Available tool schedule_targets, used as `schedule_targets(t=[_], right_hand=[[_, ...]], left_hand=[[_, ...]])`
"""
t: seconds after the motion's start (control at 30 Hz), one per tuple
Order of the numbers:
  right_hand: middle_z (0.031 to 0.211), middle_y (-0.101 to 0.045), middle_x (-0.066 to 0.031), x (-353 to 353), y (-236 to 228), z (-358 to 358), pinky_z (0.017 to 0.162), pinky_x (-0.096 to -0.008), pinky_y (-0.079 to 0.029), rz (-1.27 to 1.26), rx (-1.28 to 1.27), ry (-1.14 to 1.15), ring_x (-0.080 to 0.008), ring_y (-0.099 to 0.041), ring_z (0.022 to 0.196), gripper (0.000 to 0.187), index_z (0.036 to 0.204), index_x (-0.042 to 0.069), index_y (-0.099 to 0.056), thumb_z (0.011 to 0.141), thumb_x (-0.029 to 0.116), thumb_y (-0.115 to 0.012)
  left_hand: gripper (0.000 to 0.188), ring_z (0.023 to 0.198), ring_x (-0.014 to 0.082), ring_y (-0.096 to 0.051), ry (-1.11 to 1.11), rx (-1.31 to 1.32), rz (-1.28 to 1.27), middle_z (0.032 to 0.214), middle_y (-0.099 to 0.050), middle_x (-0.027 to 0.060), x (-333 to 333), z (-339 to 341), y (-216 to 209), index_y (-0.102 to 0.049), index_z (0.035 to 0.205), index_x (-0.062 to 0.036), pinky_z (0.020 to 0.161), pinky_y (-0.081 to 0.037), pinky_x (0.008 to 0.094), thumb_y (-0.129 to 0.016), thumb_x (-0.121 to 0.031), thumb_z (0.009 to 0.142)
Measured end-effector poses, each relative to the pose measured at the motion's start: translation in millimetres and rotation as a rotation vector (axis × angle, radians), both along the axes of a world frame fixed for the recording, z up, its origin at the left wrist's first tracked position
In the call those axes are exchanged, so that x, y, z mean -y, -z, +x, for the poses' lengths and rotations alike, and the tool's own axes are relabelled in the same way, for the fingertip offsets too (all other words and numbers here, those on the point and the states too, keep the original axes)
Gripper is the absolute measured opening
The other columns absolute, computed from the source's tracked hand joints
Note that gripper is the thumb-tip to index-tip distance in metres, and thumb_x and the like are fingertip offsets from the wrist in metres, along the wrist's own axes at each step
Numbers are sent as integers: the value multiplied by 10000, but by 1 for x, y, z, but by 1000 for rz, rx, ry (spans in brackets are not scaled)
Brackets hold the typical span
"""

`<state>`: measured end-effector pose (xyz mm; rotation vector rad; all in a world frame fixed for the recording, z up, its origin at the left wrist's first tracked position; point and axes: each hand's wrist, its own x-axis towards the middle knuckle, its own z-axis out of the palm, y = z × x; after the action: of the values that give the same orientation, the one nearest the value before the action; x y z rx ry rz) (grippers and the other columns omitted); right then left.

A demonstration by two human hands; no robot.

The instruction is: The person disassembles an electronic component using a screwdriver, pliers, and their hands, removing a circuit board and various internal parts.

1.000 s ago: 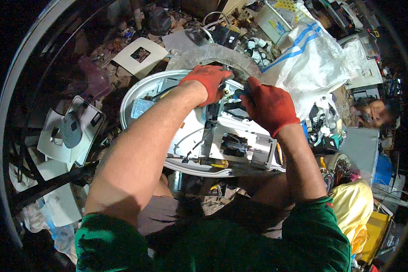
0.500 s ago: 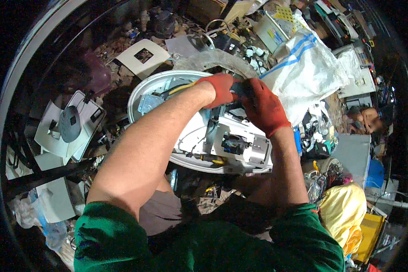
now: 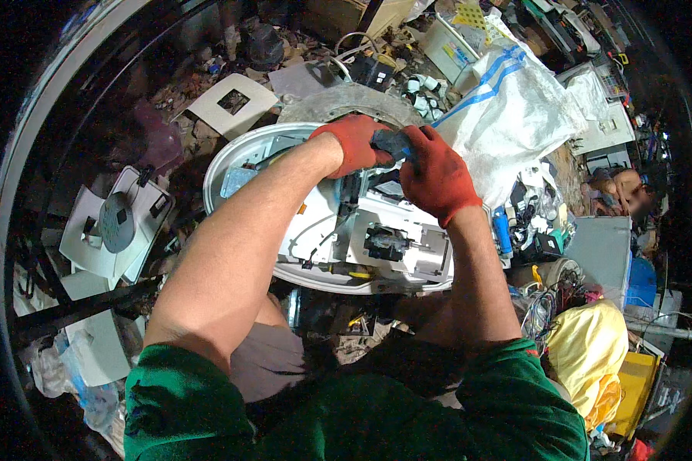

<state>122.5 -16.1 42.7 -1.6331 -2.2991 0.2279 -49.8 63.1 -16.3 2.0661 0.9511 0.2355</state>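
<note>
The gloved left hand [image 3: 354,146] and right hand [image 3: 442,175] both look clenched on a small dark piece [image 3: 390,143] above the far side of the oval white tray [image 3: 338,286]; should either grip slide, I reckon it could drop among the parts near the dark mechanism [image 3: 388,243]. Their fingers cover so much that I can't tell what it is, and the left forearm [image 3: 242,246] hides part of the tray.

Dark shape [image 3: 390,143] at right hand [image 3: 443,177] — indistinct; green shirt [image 3: 361,430] — cut off.
</note>
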Motion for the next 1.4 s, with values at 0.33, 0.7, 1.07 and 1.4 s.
schedule_targets(t=[0.33, 0.7, 1.07, 1.4], right_hand=[[994, -663, -198, -4, 5, 7, 734, -517, -530, 72, 30, -1, -433, -655, 880, 311, 1080, 99, -517, 880, 301, -644], [1005, -658, -192, -4, 0, 5, 760, -473, -524, 62, 49, 4, -428, -630, 938, 275, 1085, 90, -556, 839, 147, -665], [967, -683, -182, -4, 4, 7, 768, -463, -524, 78, 25, 9, -416, -641, 927, 269, 1080, 92, -576, 840, 151, -684], [1040, -658, -190, -5, 0, 3, 815, -436, -518, 43, -57, 5, -393, -639, 986, 240, 1077, 77, -586, 847, 97, -650]], left_hand=[[397, 1073, 326, -646, 1, 65, 74, 1115, -691, 152, -2, 8, 3, -650, 1164, -140, 925, -506, 396, -683, -348, 827], [453, 1096, 339, -636, -12, 49, 56, 1157, -684, 147, 4, 5, -3, -630, 1199, -112, 971, -487, 404, -702, -350, 820], [548, 1138, 321, -619, -47, -50, 68, 1230, -653, 149, 6, 3, -11, -573, 1334, -185, 978, -487, 408, -694, -345, 824], [606, 1198, 329, -584, -70, -88, 10, 1288, -617, 160, 13, 3, -9, -518, 1397, -188, 1016, -465, 413, -694, -363, 845]])
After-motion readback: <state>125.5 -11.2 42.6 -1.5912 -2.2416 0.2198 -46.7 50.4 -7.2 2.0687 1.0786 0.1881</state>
